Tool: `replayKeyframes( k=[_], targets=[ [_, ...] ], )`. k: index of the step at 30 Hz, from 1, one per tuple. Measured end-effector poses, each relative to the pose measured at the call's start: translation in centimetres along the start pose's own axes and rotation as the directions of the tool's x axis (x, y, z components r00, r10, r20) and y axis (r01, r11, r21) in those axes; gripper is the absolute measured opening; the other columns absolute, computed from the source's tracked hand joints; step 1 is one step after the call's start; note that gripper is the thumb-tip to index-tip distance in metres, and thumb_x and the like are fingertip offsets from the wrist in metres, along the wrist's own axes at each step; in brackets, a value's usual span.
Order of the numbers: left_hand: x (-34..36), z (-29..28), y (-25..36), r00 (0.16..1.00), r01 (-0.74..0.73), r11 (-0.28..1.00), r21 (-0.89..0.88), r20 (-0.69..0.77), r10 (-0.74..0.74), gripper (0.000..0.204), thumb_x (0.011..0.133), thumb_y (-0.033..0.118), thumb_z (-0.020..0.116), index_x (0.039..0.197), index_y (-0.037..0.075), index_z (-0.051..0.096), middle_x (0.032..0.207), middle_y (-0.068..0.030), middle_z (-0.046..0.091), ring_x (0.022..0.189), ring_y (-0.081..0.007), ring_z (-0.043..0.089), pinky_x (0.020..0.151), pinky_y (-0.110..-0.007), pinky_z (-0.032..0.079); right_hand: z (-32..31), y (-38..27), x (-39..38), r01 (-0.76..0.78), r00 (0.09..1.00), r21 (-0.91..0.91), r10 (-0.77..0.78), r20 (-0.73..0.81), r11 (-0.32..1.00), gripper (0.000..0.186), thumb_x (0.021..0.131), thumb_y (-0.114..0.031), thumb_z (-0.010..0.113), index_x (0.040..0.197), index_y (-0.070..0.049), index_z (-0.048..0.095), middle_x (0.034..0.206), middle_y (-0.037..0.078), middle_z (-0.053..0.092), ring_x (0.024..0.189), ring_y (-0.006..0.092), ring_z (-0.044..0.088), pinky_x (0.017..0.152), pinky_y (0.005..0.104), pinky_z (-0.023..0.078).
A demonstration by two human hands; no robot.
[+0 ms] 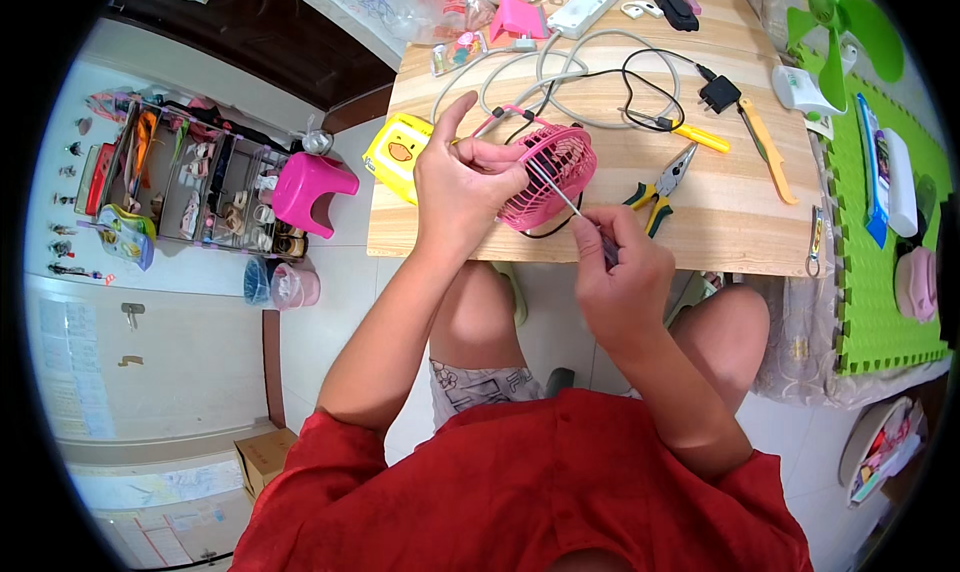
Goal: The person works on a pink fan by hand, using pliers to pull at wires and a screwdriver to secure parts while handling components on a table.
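A small pink fan [570, 162] with a round grille is tilted near the front edge of the wooden table [440, 242]. My left hand [455, 197] grips it from the left, thumb and fingers at the grille's rim. In my right hand [628, 282] is a screwdriver [562, 194], its dark handle mostly hidden by the fingers. The thin metal shaft points up and left to the grille; whether the tip sits in a screw cannot be seen. Just right of the fan lie pliers [660, 190] with green and yellow handles. A yellow box with a duck face [403, 157] stands left of my left hand.
Behind the fan, a grey cable [600, 34] loops from a white power strip [585, 8]. Right of it lie a black plug adapter [720, 94], a yellow-handled tool [703, 137], an orange-handled knife [768, 157] and nail clippers [816, 240]. A green fan [828, 17] stands far right.
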State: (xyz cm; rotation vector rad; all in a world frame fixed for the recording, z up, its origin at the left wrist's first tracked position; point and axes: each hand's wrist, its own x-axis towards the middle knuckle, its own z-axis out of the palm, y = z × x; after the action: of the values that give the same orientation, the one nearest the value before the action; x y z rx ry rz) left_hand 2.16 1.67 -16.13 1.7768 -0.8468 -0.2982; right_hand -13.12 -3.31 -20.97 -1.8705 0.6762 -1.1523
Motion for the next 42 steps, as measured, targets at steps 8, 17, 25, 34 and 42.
replayKeyframes(
  k=[8,17,25,34,42],
  targets=[
    [-0.1,-0.3,0.2,0.998,0.053,0.998,-0.041,0.048,-0.051,0.066,0.064,-0.002,0.068,0.125,-0.010,0.045,0.078,-0.0113,0.069,0.070,-0.0095,0.064,0.067,-0.022,0.051,-2.6,1.6,2.0,-0.829,0.486,0.553,0.384,0.785,-0.082,0.007,0.087,-0.004,0.060,0.088,0.001,0.055,0.059,-0.002,0.052,0.049,0.0020,0.041,0.045,0.0197,0.030],
    [-0.2,-0.8,0.3,0.992,0.057,0.996,0.069,0.113,-0.064,0.024,0.074,0.001,0.072,0.096,-0.006,0.066,0.083,-0.0096,0.069,0.067,-0.0088,0.063,0.063,-0.021,0.053,0.0,1.1,0.4,-0.385,0.918,0.323,0.324,0.227,0.865,0.014,0.081,-0.009,0.063,0.083,-0.002,0.051,0.056,0.007,0.052,0.047,0.0152,0.050,0.048,0.0306,0.038],
    [-0.1,-1.1,0.5,0.987,0.045,0.994,0.100,0.149,-0.060,0.021,0.074,0.001,0.072,0.094,-0.006,0.068,0.078,-0.0065,0.067,0.069,-0.0081,0.061,0.065,-0.021,0.052,-0.2,0.7,0.5,-0.297,0.944,0.216,0.252,0.214,0.930,0.013,0.082,-0.010,0.062,0.083,-0.004,0.051,0.059,0.011,0.055,0.050,0.0255,0.055,0.049,0.0364,0.041],
    [-0.5,-1.1,0.7,0.990,0.101,0.987,0.127,0.088,-0.112,0.022,0.073,0.003,0.073,0.093,-0.005,0.069,0.077,-0.0058,0.067,0.067,-0.0073,0.060,0.065,-0.021,0.051,0.1,0.5,0.3,-0.042,0.996,0.053,0.038,0.083,0.998,0.013,0.082,-0.010,0.063,0.083,-0.005,0.052,0.065,0.013,0.057,0.059,0.0335,0.057,0.051,0.0426,0.042],
    [-0.8,-0.5,0.4,0.994,0.088,0.990,0.114,0.058,-0.095,0.017,0.075,0.002,0.071,0.089,-0.006,0.068,0.075,-0.0046,0.066,0.066,-0.0065,0.060,0.064,-0.020,0.050,0.3,1.0,0.2,0.157,0.988,-0.117,-0.154,0.032,0.981,0.011,0.083,-0.012,0.064,0.082,-0.006,0.054,0.065,0.011,0.055,0.057,0.0307,0.056,0.048,0.0401,0.042]
  ],
)
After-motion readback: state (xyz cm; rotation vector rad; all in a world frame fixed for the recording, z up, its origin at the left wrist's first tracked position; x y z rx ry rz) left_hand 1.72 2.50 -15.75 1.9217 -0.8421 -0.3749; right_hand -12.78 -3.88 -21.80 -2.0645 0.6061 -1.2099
